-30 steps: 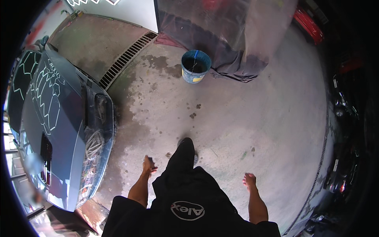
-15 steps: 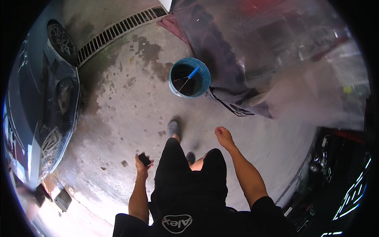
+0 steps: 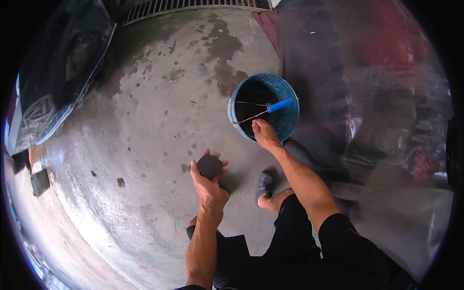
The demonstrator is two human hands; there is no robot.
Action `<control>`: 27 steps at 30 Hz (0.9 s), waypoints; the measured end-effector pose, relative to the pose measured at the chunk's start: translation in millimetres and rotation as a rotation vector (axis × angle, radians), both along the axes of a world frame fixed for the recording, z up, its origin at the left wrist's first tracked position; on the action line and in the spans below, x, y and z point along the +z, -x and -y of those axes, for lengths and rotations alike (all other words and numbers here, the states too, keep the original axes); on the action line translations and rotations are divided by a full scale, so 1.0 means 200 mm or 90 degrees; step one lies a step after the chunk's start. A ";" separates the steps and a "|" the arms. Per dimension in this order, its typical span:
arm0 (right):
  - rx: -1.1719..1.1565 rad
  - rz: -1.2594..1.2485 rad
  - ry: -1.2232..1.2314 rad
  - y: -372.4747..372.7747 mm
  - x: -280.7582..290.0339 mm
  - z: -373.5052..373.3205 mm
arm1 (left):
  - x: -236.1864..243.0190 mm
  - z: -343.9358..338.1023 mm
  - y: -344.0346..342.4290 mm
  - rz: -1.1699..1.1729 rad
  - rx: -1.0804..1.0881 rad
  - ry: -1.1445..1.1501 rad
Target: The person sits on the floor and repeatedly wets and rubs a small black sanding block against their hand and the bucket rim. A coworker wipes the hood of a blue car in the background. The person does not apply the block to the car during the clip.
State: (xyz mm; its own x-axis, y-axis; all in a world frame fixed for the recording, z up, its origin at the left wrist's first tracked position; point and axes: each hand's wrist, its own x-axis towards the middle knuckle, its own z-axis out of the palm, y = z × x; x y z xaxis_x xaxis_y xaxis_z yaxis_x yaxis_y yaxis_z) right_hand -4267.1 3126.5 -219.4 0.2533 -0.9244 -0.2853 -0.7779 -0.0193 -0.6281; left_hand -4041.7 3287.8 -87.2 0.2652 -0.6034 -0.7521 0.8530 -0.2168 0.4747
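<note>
On the upturned palm of my left hand (image 3: 207, 189) lies a dark, rounded pad or block (image 3: 210, 166), the fingers curled up around its edges. My right hand (image 3: 267, 135) reaches over the near rim of a blue bucket (image 3: 288, 92). Its fingers are curled together; whatever they hold, if anything, is hidden. Just beyond those fingertips runs the bucket's wire handle with a blue grip (image 3: 280, 106), lying across the opening. The bucket's inside looks dark, so its contents cannot be made out.
A car front covered in plastic (image 3: 72, 63) stands at the far left. Clear plastic sheeting (image 3: 386, 111) drapes over something large on the right. A drain grate (image 3: 193, 5) crosses the far floor. Dark wet patches (image 3: 224, 46) mark the concrete. My shoe (image 3: 265, 182) is near the bucket.
I have moved closer to the bucket. My right hand has gone from above the floor to over its near rim. My left hand has come forward, still holding the dark pad.
</note>
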 end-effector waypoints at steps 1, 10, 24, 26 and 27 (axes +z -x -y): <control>0.019 0.010 0.010 -0.07 -0.08 0.04 | -0.05 -0.02 0.01 0.033 -0.016 -0.014; 0.519 -0.368 0.125 0.08 -1.31 0.43 | 0.06 -0.11 -0.11 0.055 -0.038 0.160; 0.712 -0.396 0.147 0.10 -1.32 0.62 | 0.16 -0.43 0.08 0.257 0.243 0.252; 0.585 -0.368 0.047 0.05 -1.17 0.68 | 0.13 -0.48 0.07 0.308 0.245 0.196; 0.506 -0.348 0.001 0.03 -1.12 0.71 | 0.14 -0.50 0.08 0.321 0.255 0.175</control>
